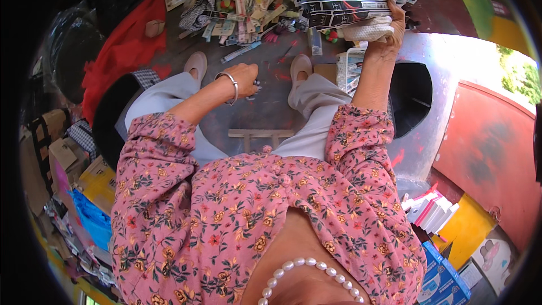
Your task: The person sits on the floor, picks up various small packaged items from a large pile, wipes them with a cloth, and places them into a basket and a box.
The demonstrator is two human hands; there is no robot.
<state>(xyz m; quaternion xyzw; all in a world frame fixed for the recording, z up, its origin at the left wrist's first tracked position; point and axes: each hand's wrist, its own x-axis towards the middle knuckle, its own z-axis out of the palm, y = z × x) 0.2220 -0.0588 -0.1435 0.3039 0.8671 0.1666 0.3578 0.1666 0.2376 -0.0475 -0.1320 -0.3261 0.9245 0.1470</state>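
My right hand [394,27] is raised at the upper right, its fingers closed on a stack of flat, clear-wrapped packets [351,6] with black and light blue inserts. A white textured cloth [368,29] lies against the palm below the packets. Over the floor between the knees, my left hand [244,79], with a metal bangle at the wrist, is curled around small dark objects [256,87], too small to name. Beyond both hands a large heap of small packaged items [250,4] lies on the floor, with one long packet [240,52] at its near edge.
A white wire basket [349,67] with packets stands by the right leg. Red cloth [127,51] lies at the left, near cardboard boxes [67,156] and a blue plastic bag [91,220]. A blue box [444,275] is at the lower right, below white boxes [434,212].
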